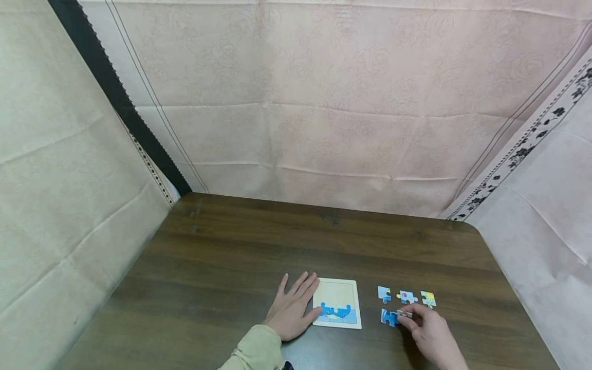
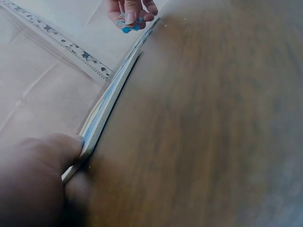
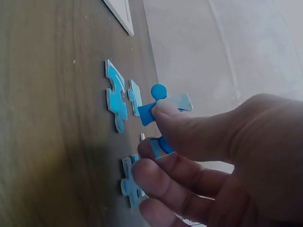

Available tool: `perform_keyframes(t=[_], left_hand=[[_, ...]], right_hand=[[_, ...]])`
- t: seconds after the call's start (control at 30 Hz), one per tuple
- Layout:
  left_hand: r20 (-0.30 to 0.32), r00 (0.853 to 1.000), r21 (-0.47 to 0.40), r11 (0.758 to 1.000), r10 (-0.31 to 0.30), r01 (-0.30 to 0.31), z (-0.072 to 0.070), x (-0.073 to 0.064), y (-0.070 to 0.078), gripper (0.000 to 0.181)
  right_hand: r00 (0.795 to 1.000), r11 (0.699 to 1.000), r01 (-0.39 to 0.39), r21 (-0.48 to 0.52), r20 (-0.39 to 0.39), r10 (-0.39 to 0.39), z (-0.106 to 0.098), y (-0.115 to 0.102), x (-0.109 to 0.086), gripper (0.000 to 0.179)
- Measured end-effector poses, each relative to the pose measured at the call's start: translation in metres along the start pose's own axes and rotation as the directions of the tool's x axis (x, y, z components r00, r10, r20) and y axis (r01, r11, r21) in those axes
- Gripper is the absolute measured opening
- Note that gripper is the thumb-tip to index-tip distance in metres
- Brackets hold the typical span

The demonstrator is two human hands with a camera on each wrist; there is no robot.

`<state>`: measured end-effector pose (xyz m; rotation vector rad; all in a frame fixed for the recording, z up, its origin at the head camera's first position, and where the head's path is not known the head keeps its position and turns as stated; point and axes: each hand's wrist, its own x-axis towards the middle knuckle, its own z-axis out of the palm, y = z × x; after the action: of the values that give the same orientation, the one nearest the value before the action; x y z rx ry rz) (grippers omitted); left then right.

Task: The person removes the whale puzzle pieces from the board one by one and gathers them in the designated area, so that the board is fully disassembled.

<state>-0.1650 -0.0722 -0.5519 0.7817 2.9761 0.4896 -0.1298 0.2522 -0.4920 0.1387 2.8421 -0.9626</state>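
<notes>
My right hand (image 1: 427, 329) pinches a blue and pale jigsaw puzzle piece (image 3: 159, 91) between thumb and fingers, held up off the table. Just left of it in the head view lies a blue puzzle piece (image 1: 387, 317). Behind are more loose pieces: a light blue one (image 1: 383, 293), one with a small purple mark (image 1: 407, 296) and a yellow one (image 1: 428, 298). My left hand (image 1: 291, 308) lies with fingers spread at the left edge of a square puzzle board (image 1: 336, 290), its thumb over the rim. Blue pieces (image 1: 336, 317) fill the board's lower part; its upper part is bare cream.
Everything lies on a dark brown wooden table (image 1: 222, 267) near its front. Pale patterned cloth (image 1: 324, 103) hangs behind the table and on both sides. Between the board and the loose pieces runs a narrow strip of tabletop.
</notes>
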Motion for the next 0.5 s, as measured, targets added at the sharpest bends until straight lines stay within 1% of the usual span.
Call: perform_keyframes(t=[0.33, 0.5], left_hand=[[-0.02, 1.0, -0.023, 1.0, 0.011, -0.012, -0.0005, -0.0007, 0.0006, 0.068], [-0.027, 1.0, -0.01, 1.0, 0.012, -0.012, 0.0006, -0.0005, -0.0001, 0.068]], right_hand=[[0.999, 0.999, -0.036, -0.012, 0.021, 0.036, -0.0026, 0.0064, 0.0022, 0.022], [0.999, 1.0, -0.031, -0.004, 0.013, 0.031, -0.0019, 0.0096, 0.0013, 0.021]])
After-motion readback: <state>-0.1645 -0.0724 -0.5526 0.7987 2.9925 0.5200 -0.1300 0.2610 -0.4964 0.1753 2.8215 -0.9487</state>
